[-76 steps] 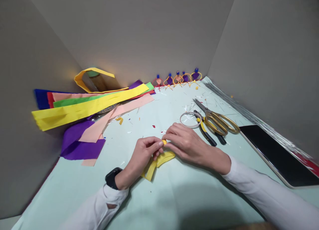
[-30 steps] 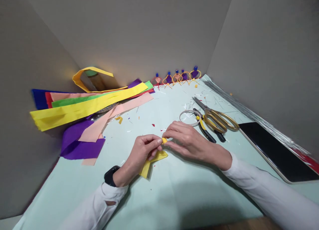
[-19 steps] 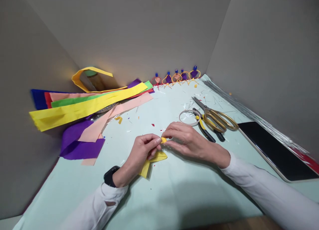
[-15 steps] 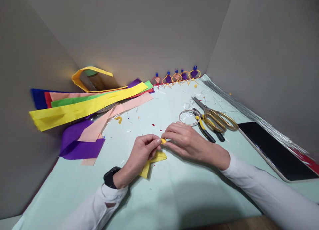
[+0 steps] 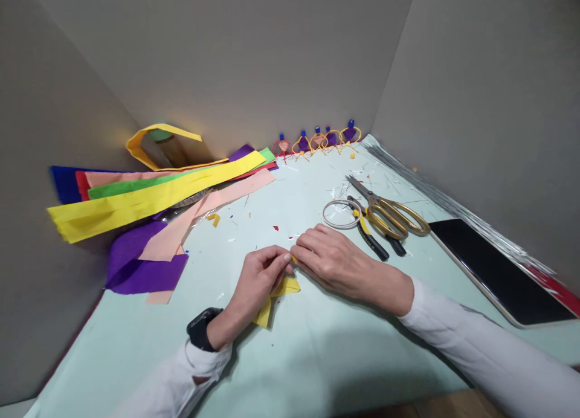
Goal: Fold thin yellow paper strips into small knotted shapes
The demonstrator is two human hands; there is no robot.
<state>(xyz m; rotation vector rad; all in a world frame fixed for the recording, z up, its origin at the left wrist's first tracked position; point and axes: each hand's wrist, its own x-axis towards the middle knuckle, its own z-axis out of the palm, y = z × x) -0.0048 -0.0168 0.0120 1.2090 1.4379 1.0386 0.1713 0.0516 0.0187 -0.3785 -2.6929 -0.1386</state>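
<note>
My left hand (image 5: 260, 279), with a dark watch at the wrist, pinches a small yellow-orange piece (image 5: 294, 260) that looks like crepe paper or felt. The fingers of my right hand (image 5: 330, 258) close on the same piece from the other side, and most of it is hidden between the fingertips. Below my left hand lies a folded yellow strip (image 5: 286, 286) on the pale green tabletop. Just beyond my right hand are black-and-yellow pliers (image 5: 374, 244) and a white ring (image 5: 341, 225).
Gold-handled scissors (image 5: 389, 218) lie over the pliers. A tablet (image 5: 502, 273) and a bundle of thin wires (image 5: 457, 209) run along the right. Coloured strips (image 5: 154, 203) spread at the left. Several small wire figures (image 5: 317, 139) lean on the back wall. Scraps dot the table.
My right hand's fingers have closed down further over the small yellow piece, so less of it shows. The whole view has shifted slightly; the objects on the table lie as before.
</note>
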